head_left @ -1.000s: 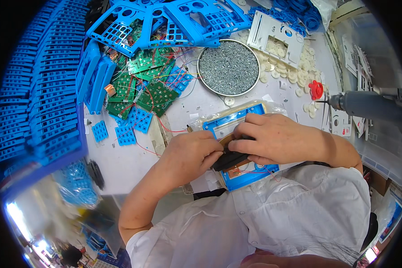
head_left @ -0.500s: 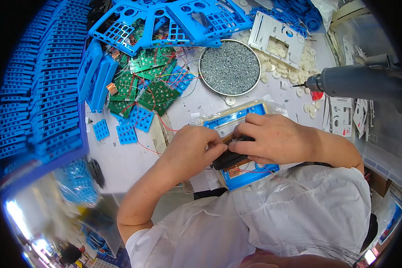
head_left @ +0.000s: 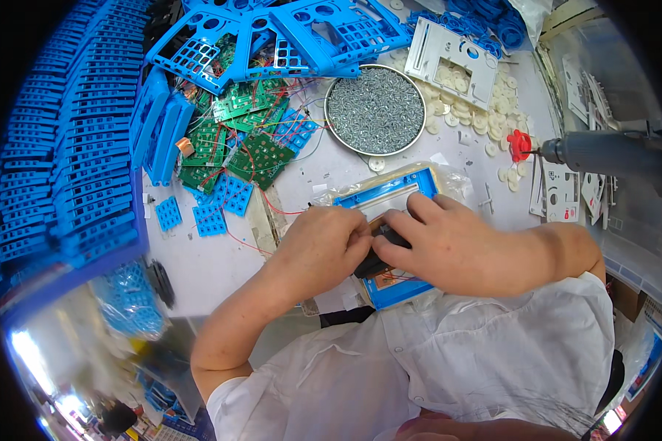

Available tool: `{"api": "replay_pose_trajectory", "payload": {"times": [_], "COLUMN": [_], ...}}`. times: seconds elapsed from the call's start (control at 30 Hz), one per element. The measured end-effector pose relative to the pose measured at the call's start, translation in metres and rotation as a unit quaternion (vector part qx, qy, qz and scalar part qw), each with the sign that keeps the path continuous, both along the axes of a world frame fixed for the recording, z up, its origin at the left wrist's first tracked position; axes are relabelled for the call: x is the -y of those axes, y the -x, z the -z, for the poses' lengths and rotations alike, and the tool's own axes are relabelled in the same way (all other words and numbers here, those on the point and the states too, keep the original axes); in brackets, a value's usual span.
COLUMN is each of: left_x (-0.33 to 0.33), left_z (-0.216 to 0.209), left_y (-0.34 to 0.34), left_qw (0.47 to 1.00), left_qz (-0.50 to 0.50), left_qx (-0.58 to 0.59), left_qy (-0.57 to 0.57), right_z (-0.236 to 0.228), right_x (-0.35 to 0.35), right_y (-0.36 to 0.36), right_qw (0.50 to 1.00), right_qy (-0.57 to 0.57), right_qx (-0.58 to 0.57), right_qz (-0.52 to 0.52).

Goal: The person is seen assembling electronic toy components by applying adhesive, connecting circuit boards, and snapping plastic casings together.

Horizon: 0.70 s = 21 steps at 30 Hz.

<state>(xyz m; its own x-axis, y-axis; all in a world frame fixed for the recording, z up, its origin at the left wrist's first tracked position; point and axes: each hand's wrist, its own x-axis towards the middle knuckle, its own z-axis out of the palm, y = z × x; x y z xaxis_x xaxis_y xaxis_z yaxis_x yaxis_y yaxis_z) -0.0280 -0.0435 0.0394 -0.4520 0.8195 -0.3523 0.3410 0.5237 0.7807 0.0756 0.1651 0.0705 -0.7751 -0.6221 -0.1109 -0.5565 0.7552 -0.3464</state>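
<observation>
A blue plastic casing lies in front of me on a clear plastic bag, with a pale strip across its upper part and thin red wires near its lower end. A black part sits across its middle, mostly covered by my hands. My left hand is closed, fingertips pinched at the black part's left end; what they pinch is hidden. From the right, my right hand presses bent fingers and thumb around the black part.
Beyond the casing stands a round dish of screws. Green circuit boards with wires and blue keypads lie left. Blue casings are stacked far left. A grey electric screwdriver points in from the right, near a red part.
My right hand has shifted over the black part, its fingers now more spread. The electric screwdriver has swung right, uncovering the red part. My left hand stays at nearly the same place.
</observation>
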Motion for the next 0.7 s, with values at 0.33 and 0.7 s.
{"api": "replay_pose_trajectory", "payload": {"times": [0.33, 0.7], "left_x": [-0.005, 0.000], "left_z": [0.004, 0.000], "left_y": [-0.002, -0.003], "left_qw": [0.999, 0.997], "left_qz": [0.000, -0.006], "left_qx": [0.006, 0.031], "left_qy": [-0.037, -0.064], "right_z": [0.021, 0.030], "right_x": [-0.018, -0.023], "right_y": [-0.002, -0.011], "right_qw": [0.989, 0.978], "right_qy": [0.140, 0.195], "right_qx": [-0.015, -0.041], "right_qz": [0.055, 0.065]}}
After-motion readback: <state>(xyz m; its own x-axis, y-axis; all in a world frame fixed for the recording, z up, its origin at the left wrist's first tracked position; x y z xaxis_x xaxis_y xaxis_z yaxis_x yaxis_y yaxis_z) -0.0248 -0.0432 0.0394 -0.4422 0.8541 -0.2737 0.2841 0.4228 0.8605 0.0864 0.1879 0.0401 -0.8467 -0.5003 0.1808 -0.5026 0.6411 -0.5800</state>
